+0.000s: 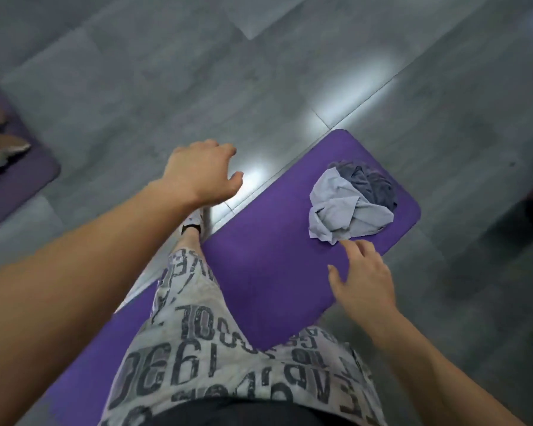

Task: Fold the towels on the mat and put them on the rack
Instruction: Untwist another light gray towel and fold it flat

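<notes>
"Locating the towels first: where do they lie?" asks the inspector.

"Both lie crumpled in one heap on the purple mat [259,272], near its far right corner. The light grey towel [336,210] is nearer the person and the dark grey towel [373,182] is bunched against its far side. Neither is folded."

"Right hand?"

"The right hand [363,278] hovers over the mat with fingers spread and straight, grasping nothing. The forefinger tip is at the light towel's near corner. Contact cannot be confirmed."

"Left hand?"

"The left hand [197,173] is raised over the grey tiled floor [166,72], left of the mat. Its fingers are loosely curled and it holds nothing."

"Anything else?"

"Lettered shorts [213,348] and a shoe [193,222] on the forward leg. A second purple mat [19,179] lies at the left edge, and what rests on it is unclear."
</notes>
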The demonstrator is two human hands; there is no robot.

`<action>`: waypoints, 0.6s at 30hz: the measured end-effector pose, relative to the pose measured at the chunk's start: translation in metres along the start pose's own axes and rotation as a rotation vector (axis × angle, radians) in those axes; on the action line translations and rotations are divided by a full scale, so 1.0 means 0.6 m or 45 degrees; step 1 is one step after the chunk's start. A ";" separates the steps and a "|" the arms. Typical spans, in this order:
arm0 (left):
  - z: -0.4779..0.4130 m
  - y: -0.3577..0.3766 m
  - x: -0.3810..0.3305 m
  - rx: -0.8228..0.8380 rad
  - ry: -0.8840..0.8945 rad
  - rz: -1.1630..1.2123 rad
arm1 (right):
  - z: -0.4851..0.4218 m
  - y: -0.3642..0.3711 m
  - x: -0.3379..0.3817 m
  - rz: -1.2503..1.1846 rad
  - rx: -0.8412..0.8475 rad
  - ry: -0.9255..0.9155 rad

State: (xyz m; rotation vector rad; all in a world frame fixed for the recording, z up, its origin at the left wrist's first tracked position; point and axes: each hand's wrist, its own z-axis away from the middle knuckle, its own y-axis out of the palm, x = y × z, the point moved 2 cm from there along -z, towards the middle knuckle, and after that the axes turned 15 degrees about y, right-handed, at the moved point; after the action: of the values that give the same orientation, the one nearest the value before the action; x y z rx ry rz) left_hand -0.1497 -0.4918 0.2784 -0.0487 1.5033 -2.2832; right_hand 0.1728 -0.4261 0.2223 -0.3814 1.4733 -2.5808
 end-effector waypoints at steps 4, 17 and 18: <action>-0.200 -0.086 0.149 0.061 0.200 -0.024 | -0.101 0.031 0.147 -0.121 0.024 0.303; -0.693 -0.160 0.166 0.291 0.766 -0.304 | -0.352 0.086 0.310 -0.540 -0.018 0.963; -0.722 -0.151 0.136 0.315 0.817 -0.329 | -0.367 0.091 0.300 -0.570 -0.020 1.022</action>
State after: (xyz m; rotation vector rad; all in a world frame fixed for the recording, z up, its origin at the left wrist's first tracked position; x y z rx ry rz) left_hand -0.3594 -0.1111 0.1619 0.6525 1.5410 -2.8489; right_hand -0.0633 -0.3171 0.0948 0.4470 1.7742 -3.3022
